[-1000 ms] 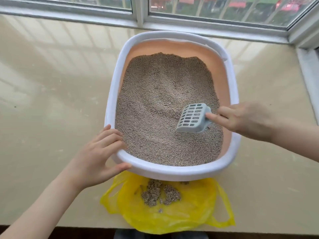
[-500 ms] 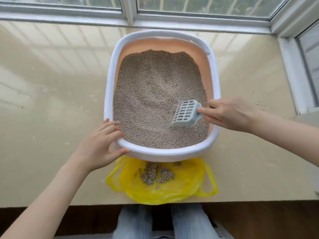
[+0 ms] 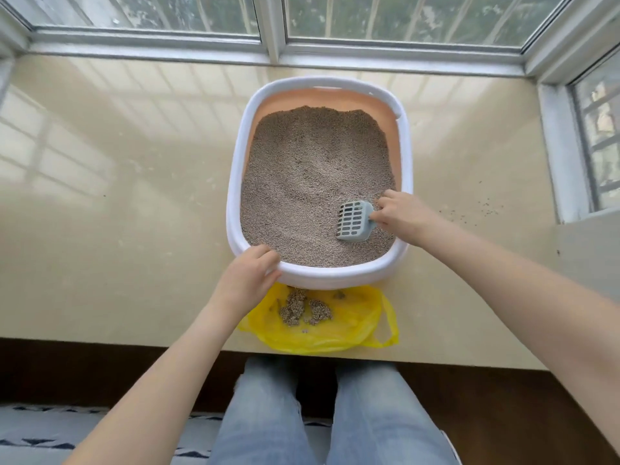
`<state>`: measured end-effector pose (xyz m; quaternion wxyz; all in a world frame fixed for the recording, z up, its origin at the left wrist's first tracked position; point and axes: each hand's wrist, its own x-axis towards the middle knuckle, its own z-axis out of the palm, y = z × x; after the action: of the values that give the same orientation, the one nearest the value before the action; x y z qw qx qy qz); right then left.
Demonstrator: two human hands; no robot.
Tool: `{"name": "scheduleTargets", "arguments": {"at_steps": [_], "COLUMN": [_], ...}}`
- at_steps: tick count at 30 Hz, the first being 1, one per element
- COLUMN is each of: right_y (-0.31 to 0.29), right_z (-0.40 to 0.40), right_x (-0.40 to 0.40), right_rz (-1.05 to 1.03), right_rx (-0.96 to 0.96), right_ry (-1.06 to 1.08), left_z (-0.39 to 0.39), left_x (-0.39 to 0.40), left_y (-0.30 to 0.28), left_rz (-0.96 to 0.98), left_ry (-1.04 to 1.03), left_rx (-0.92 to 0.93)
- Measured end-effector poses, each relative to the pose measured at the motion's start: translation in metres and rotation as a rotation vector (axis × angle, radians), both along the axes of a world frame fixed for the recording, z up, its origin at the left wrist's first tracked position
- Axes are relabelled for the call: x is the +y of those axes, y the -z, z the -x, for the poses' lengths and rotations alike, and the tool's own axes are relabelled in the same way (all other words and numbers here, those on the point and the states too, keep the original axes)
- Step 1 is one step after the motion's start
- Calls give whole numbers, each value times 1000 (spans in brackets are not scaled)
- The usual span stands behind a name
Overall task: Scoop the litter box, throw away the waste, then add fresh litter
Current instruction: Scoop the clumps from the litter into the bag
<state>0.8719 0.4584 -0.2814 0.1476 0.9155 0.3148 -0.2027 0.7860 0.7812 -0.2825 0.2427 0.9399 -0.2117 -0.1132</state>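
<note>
right hand (image 3: 401, 214) grip pinches scoop (image 3: 354, 221) in litter; left hand (image 3: 248, 278) clasps box rim (image 3: 335, 276).

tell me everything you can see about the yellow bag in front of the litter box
The yellow bag is a thin, see-through plastic carrier bag with loop handles, one showing at its right end. It lies flat and crumpled on the beige ledge, opened upward, its far edge tucked under the near rim of the litter box. A few clumps of litter sit on it, left of its middle. Its near edge reaches the edge of the ledge. Neither hand touches it as far as can be seen.
</note>
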Motion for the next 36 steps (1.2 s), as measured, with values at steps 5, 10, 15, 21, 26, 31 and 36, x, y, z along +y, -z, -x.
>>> {"name": "scheduleTargets", "arguments": {"at_steps": [5,10,15,21,26,31,36], "right_y": [5,-9,-34,1,34,33,2], "right_z": [7,24,82,165,198,203,202], "right_x": [5,11,16,32,50,62,68], "right_rz": [-4,-223,-813,-803,-548,-668,-785], "right_rx": [-31,-147,-451,9,393,328,207], "right_ry": [129,304,601,1324,1529,1712,1611], "left_z": [1,2,18,40,45,51,55], "left_x": [-5,-6,-1,17,21,26,31], "left_y": [-3,-15,-27,13,45,49,18], "left_rz": [-27,-67,98,33,147,48,57], "left_ry": [-63,-64,-410,-870,-900,-804,-723], "left_rx": [46,98,22,502,806,651,634]}}
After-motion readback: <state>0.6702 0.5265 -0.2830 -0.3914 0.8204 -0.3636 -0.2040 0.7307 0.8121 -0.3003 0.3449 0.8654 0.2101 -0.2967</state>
